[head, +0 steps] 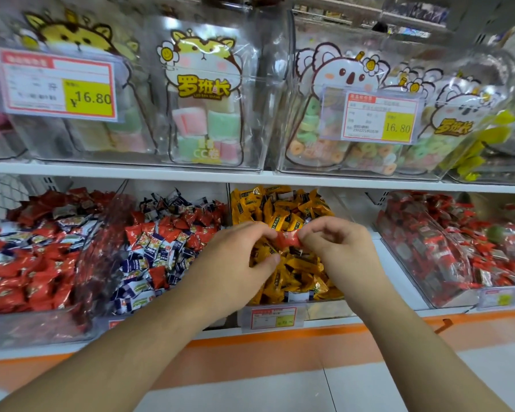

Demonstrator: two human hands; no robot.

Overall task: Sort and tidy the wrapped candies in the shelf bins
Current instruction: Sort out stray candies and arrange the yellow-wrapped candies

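here our left hand (235,257) and right hand (336,248) pinch one red wrapped candy (287,239) over the yellow candy bin (292,310), one of four clear bins on the white shelf (191,171).

both hands hover over the clear plastic bin of yellow wrapped candies (292,263). the left hand (238,260) and right hand (339,248) each pinch one end of a single red foil-wrapped candy (287,238), held level between them. a bin of mixed red and blue-white candies (167,248) sits just left.
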